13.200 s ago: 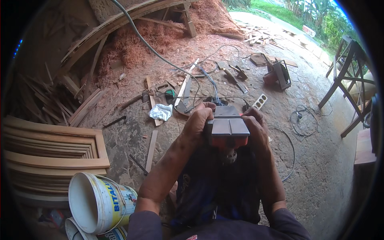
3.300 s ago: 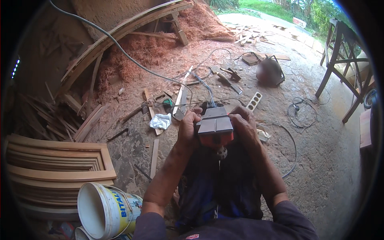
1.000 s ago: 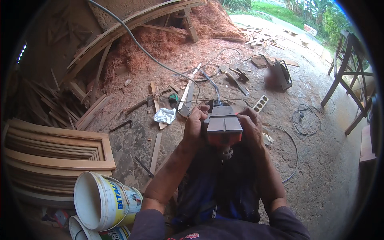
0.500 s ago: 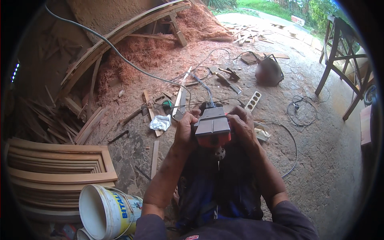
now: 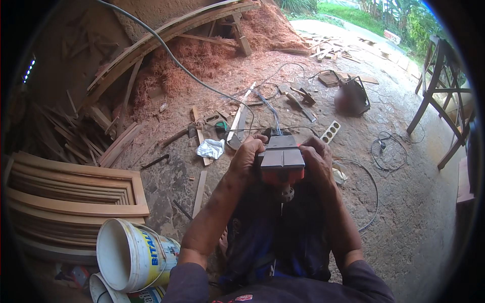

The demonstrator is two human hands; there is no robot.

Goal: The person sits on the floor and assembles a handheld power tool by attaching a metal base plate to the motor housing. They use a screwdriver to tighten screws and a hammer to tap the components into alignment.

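Note:
I hold an orange power tool with a flat grey base plate point(image 5: 282, 159) turned up toward me, over my lap. My left hand point(image 5: 247, 155) grips its left side and my right hand point(image 5: 316, 157) grips its right side, fingers curled over the edges. A small round knob shows at the near end of the orange body. A cable runs from the tool's far end across the ground.
A white plastic bucket point(image 5: 132, 252) lies at lower left beside stacked wooden frames point(image 5: 70, 192). Red sawdust piles, offcuts, a crumpled white rag point(image 5: 210, 148), a white power strip point(image 5: 330, 132), cables, a dark tool point(image 5: 354, 97) and a wooden chair point(image 5: 444, 101) surround me.
The view has shifted slightly as my head moves. Both hands keep their hold on the tool, which stays over my lap with the base plate up.

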